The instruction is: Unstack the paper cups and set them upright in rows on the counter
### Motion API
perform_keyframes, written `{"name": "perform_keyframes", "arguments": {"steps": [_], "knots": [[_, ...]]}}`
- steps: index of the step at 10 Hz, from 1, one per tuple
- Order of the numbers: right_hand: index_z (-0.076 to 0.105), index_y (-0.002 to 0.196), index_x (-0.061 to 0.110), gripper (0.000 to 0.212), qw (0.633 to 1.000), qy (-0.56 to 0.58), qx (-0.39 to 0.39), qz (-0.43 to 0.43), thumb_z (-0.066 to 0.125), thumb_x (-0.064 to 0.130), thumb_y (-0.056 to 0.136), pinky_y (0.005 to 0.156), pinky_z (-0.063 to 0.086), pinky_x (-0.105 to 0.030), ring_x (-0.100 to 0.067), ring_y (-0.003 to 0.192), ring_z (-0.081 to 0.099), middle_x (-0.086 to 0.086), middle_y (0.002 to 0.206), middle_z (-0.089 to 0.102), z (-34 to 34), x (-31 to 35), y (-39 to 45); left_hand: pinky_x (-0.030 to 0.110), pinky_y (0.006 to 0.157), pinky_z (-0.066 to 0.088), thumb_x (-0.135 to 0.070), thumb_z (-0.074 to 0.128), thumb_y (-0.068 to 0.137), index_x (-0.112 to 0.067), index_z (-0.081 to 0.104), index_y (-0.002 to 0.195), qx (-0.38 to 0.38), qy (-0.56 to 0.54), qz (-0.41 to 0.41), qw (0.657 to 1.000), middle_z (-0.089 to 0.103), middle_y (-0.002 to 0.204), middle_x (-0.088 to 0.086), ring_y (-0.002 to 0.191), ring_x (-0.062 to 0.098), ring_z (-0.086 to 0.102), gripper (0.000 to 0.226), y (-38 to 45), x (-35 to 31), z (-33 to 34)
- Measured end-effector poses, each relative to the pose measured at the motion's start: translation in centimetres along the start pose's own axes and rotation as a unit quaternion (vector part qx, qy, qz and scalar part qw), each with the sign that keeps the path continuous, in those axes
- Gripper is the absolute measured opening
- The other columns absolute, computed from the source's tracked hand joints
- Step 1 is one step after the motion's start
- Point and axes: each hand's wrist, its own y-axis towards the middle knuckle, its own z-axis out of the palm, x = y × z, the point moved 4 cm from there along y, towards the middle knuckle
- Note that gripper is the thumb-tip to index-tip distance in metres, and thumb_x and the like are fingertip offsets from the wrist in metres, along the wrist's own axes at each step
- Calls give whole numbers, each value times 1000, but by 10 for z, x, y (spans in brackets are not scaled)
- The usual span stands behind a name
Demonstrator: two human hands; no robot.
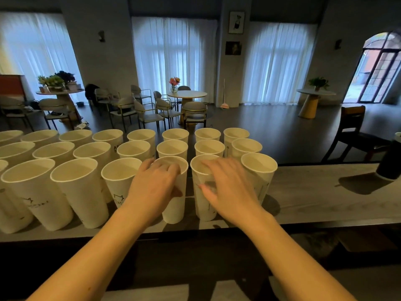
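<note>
Several white paper cups stand upright in three rows on the grey counter point(325, 196). My left hand point(154, 185) wraps around the upper part of a front-row cup point(174, 208), fingers over its rim. My right hand point(227, 185) is blurred and lies over the neighbouring front-row cup point(202, 206), thumb against its side. A further front-row cup point(259, 172) stands just right of my right hand. No stack of nested cups is in view.
A dark cylindrical container point(389, 164) stands at the counter's right end. Bare counter lies between it and the cups. Beyond the counter is a room with round tables, chairs and flower vases. A dark ledge runs below the counter's front edge.
</note>
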Motion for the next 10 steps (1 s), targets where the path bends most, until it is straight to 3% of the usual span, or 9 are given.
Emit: {"name": "perform_keyframes", "arguments": {"steps": [1, 2, 3, 4, 7, 9, 10], "knots": [[55, 134, 18, 46, 990, -40, -110, 82, 64, 32, 91, 105, 38, -39, -20, 124, 43, -3, 132, 53, -24, -29, -3, 42, 101, 41, -53, 73, 75, -17, 55, 129, -48, -44, -10, 998, 62, 126, 6, 117, 28, 54, 67, 3, -6, -17], [53, 133, 13, 45, 977, -143, -61, 149, 64, 23, 90, 109, 35, -45, -29, 115, 52, -10, 123, 60, -27, -56, -4, 35, 100, 40, -48, 64, 85, -19, 49, 135, -86, -119, 45, 988, 54, 134, 2, 123, 21, 47, 59, 12, -38, -31], [59, 124, 16, 39, 979, -134, -8, 151, 72, 17, 88, 106, 40, -42, -26, 112, 59, -7, 117, 67, -23, -61, -5, 34, 108, 32, -48, 59, 90, -22, 45, 136, -55, -130, 88, 986, 54, 137, 0, 127, 19, 46, 55, 24, -61, -23], [60, 126, 19, 40, 981, -121, 0, 148, 73, 16, 88, 99, 47, -40, -25, 114, 60, -6, 121, 66, -24, -57, -7, 43, 118, 15, -40, 57, 92, -23, 45, 133, -14, -76, 110, 991, 61, 132, 2, 127, 20, 52, 45, 35, -71, -6], [58, 131, 18, 44, 983, -126, 10, 136, 71, 14, 89, 102, 44, -39, -24, 117, 60, -5, 125, 66, -27, -59, -13, 43, 119, 15, -24, 61, 92, -24, 48, 132, -11, -67, 123, 990, 63, 131, 7, 128, 26, 51, 42, 38, -73, 6], [58, 128, 21, 37, 984, -133, -8, 114, 64, 23, 92, 99, 45, -36, -20, 112, 59, -1, 123, 65, -27, -63, -13, 41, 119, 15, -36, 62, 90, -25, 53, 129, -33, -99, 131, 986, 64, 129, 2, 126, 20, 52, 41, 38, -76, 0], [56, 133, 18, 42, 982, -151, -14, 112, 63, 25, 92, 97, 43, -37, -24, 111, 57, -5, 125, 62, -30, -64, -11, 40, 116, 27, -38, 65, 88, -23, 58, 123, -81, -140, 124, 979, 66, 123, -3, 119, 19, 56, 38, 34, -71, -13]]}}
